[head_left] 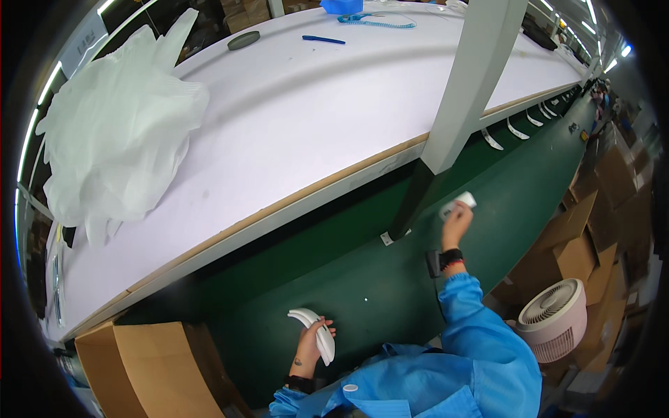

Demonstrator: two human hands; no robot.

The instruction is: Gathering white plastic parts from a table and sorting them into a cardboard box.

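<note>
My left hand (306, 348) is closed around white curved plastic pieces (325, 343), at least two lying together, above the near part of a green work surface (376, 279). Farther right, my right hand (456, 226) reaches out over the same surface. Its fingers grip a small white piece (465, 200), partly hidden by the hand and slightly blurred. A dark box-shaped item (433, 263) with a cable is beside my right wrist. More white curved pieces (516, 129) lie in a row at the far right.
A white shelf (313, 104) runs above the green surface, held by a grey post (474, 83). It bears a bundled translucent plastic bag (125, 125), a blue pen (323, 40) and a coiled blue cord (376, 23). An open carton (153, 355) stands left, a fan (554, 320) right.
</note>
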